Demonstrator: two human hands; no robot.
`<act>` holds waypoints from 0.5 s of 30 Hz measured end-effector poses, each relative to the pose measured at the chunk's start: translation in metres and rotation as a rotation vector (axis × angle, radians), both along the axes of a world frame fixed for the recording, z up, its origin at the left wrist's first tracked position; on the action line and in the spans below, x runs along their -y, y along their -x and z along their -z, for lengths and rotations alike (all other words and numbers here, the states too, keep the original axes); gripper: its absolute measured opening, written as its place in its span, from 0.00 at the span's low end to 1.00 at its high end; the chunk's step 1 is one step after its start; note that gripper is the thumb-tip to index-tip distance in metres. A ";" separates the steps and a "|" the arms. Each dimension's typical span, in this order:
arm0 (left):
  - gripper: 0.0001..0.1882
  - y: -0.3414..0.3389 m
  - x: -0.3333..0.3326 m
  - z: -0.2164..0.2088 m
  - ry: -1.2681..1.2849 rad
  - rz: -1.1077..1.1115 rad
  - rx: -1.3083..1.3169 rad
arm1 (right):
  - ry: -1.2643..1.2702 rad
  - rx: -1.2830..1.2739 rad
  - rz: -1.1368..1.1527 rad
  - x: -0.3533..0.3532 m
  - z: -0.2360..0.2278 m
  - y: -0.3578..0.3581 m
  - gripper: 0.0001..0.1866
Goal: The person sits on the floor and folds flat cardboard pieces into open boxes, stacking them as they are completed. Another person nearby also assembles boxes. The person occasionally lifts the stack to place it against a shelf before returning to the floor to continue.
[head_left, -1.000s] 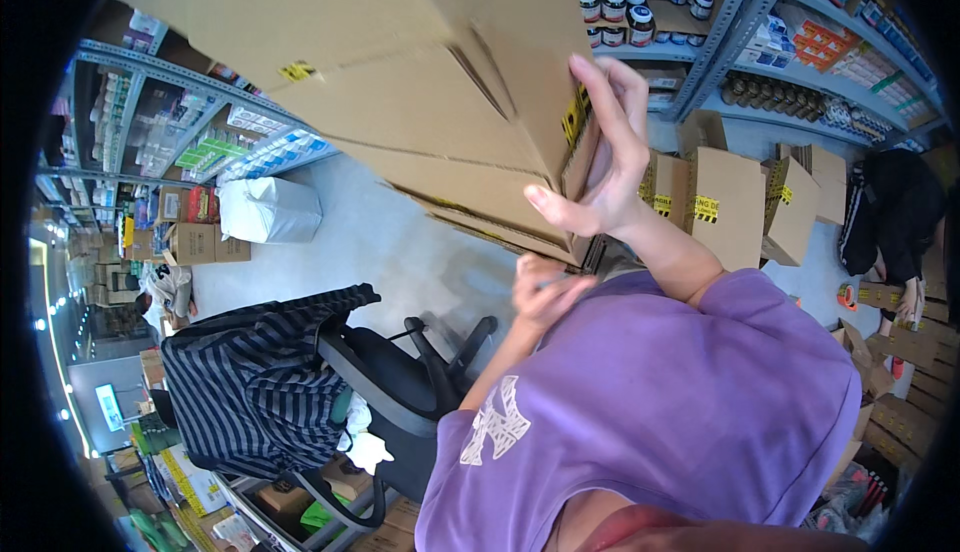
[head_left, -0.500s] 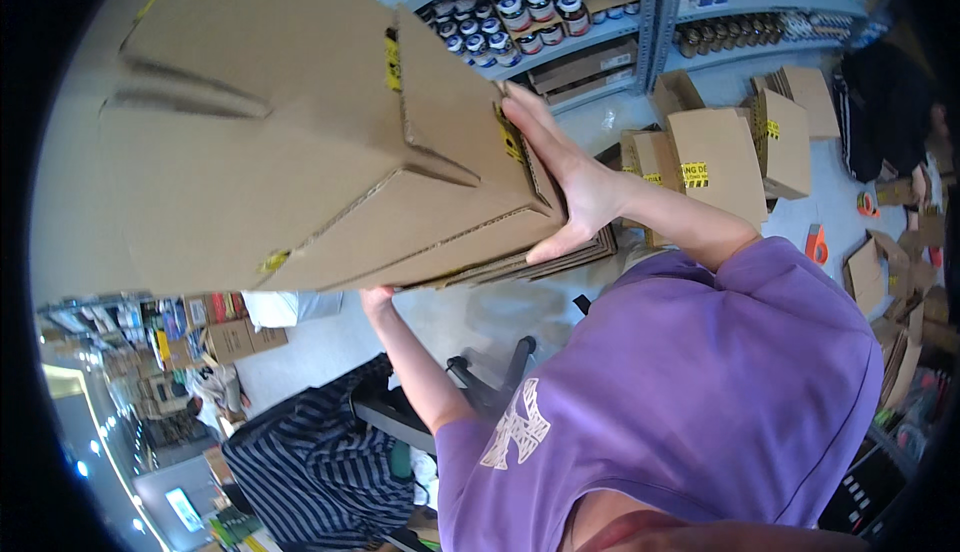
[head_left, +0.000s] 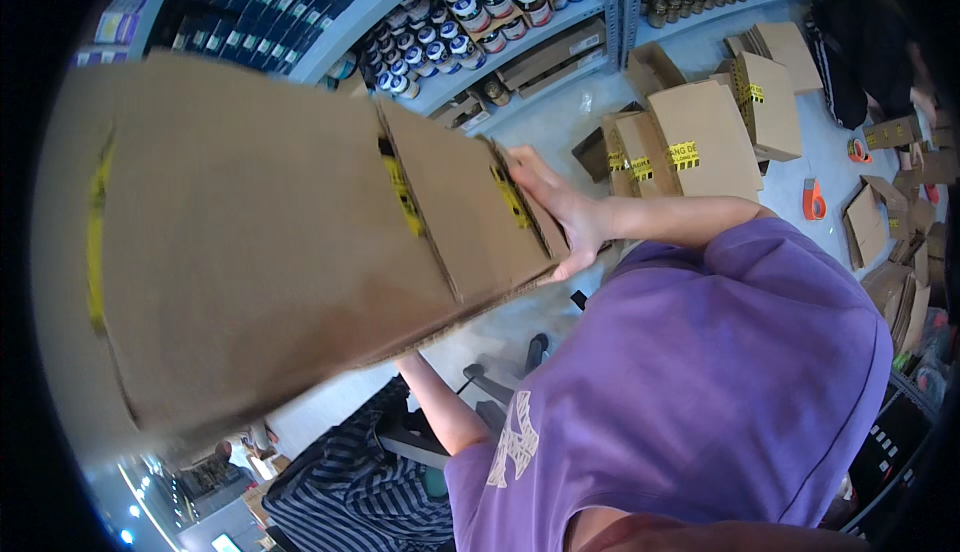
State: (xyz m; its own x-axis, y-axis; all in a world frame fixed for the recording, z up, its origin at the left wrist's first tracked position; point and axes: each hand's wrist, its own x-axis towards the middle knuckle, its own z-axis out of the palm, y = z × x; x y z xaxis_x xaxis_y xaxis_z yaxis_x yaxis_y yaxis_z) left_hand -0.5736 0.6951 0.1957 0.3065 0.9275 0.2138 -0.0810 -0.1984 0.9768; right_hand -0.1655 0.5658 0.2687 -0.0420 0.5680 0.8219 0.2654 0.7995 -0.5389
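A large bundle of folded brown cardboard boxes [head_left: 270, 242] with strips of yellow-and-black tape fills the left and middle of the view, raised in front of me. My right hand [head_left: 568, 214] is closed round its right end, fingers over the upper edge and thumb at the lower edge. Below the bundle, only the wrist side of my left hand [head_left: 408, 364] shows; its fingers are hidden behind the cardboard, which it bears from underneath. The bundle's far left end is blurred.
Metal shelving [head_left: 616, 12] with rows of jars [head_left: 490, 2] stands beyond. Taped cartons [head_left: 700, 142] sit on the floor to the right, near an orange tape dispenser [head_left: 814, 200]. A chair draped with striped dark cloth [head_left: 350, 472] is at lower left. Another person in dark clothes [head_left: 850, 62] is at upper right.
The bundle has swung, its left end dropping lower in view and uncovering shelf goods above. Both hands keep their hold, and the floor cartons have shifted slightly left in view.
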 end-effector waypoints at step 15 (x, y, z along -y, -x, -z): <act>0.55 0.008 0.052 0.029 -0.048 -0.105 0.064 | 0.035 0.006 -0.095 0.019 0.023 0.020 0.69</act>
State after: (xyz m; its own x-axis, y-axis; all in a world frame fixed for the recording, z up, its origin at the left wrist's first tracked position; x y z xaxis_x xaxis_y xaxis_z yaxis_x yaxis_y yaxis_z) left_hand -0.5815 0.6431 0.1665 0.1924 0.9421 0.2748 -0.1191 -0.2555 0.9594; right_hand -0.1858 0.5466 0.2460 -0.1018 0.5897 0.8012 0.1922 0.8019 -0.5657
